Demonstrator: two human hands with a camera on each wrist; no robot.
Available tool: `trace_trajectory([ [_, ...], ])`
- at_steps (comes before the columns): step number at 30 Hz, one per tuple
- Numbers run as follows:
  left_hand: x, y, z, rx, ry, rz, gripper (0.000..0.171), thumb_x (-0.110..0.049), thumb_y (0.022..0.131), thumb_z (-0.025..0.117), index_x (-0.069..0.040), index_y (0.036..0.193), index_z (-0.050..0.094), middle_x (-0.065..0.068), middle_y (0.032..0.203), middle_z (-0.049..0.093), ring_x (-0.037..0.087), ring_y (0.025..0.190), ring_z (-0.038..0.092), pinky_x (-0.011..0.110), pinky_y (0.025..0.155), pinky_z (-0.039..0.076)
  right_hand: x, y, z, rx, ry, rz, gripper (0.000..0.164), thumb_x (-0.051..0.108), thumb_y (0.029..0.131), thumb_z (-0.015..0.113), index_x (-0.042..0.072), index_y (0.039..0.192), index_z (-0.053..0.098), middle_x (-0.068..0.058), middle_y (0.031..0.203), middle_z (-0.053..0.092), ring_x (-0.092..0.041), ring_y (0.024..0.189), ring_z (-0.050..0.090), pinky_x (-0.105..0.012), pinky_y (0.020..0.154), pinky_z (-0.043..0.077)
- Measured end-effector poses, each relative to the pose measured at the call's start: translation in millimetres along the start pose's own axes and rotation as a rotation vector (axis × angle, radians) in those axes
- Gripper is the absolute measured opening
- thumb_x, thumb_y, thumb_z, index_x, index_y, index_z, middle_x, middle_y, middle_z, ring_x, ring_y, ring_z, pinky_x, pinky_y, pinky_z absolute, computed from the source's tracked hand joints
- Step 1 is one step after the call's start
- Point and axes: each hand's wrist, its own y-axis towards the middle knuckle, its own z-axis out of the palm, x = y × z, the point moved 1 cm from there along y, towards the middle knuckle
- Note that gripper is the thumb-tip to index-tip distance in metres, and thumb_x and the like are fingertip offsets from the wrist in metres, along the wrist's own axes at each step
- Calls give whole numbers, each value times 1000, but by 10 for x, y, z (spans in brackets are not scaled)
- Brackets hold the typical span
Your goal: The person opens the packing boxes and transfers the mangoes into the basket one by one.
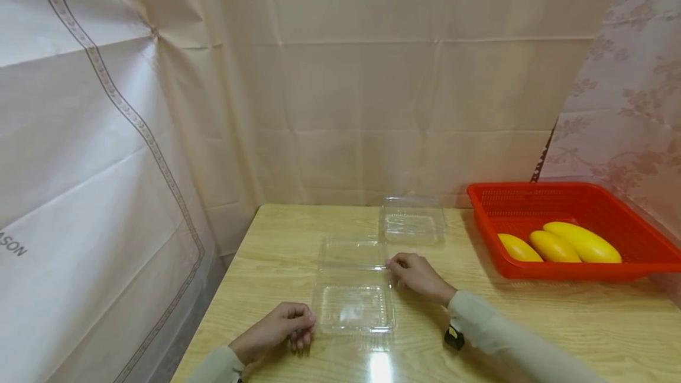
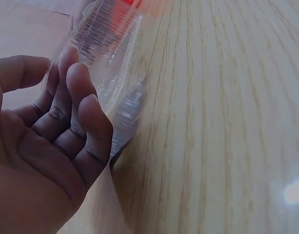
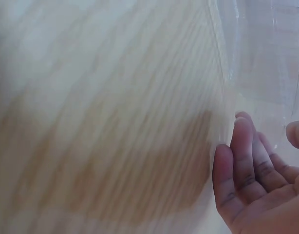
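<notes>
A clear plastic clamshell box [image 1: 353,306] lies unfolded on the wooden table, its lid [image 1: 351,253] toward the back. My left hand [image 1: 282,327] is at its near left edge, where thumb and forefinger pinch the rim in the left wrist view. At the right side, by the fold between base and lid, my right hand [image 1: 420,276] holds the edge with thumb and bent fingers. The right wrist view has the thumb [image 3: 296,134] over the see-through plastic and the fingers [image 3: 242,141] along its outer side. No contents show in the box.
A second clear plastic box [image 1: 412,220] stands behind, near the table's back edge. To the right is a red plastic basket [image 1: 489,253] with several yellow mango-like fruits [image 1: 582,241]. Cloth sheets hang behind the table [image 1: 282,223] and at both sides.
</notes>
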Motion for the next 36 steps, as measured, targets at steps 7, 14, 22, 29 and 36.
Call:
trace_trajectory([
  [7, 7, -19, -7, 47, -22, 6, 26, -18, 108, 55, 4, 97, 62, 5, 82, 66, 11, 68, 57, 24, 63, 49, 4, 16, 57, -13, 137, 110, 29, 25, 108, 56, -3, 115, 62, -10, 85, 68, -19, 66, 63, -31, 61, 54],
  [14, 7, -26, -24, 55, 3, 13, 35, -19, 108, 54, 16, 102, 58, 4, 82, 66, 11, 69, 57, 24, 63, 49, 45, 64, 65, -28, 252, 169, 30, 21, 106, 60, -4, 123, 57, -13, 93, 65, -18, 67, 61, -30, 61, 52],
  [22, 7, -34, -21, 53, 13, 29, 42, -17, 108, 53, 25, 107, 50, 4, 82, 66, 10, 69, 57, 23, 63, 49, 79, 108, 66, -73, 294, 75, 25, 8, 100, 68, -5, 115, 53, -15, 86, 64, -21, 61, 61, -30, 54, 50],
  [29, -4, -40, -20, 48, 5, 20, 40, -18, 108, 53, 22, 104, 53, 4, 83, 66, 11, 69, 57, 24, 63, 48, 120, 88, 64, -105, 264, 62, 20, 6, 97, 71, 2, 108, 55, -11, 86, 65, -24, 64, 60, -30, 56, 51],
  [36, -3, -30, -30, 41, 0, 17, 34, -18, 108, 54, 15, 103, 58, 5, 83, 67, 11, 68, 57, 23, 62, 49, 161, 28, 35, -131, 194, 18, 17, 7, 96, 74, 4, 103, 58, -8, 87, 66, -20, 68, 60, -27, 56, 51],
])
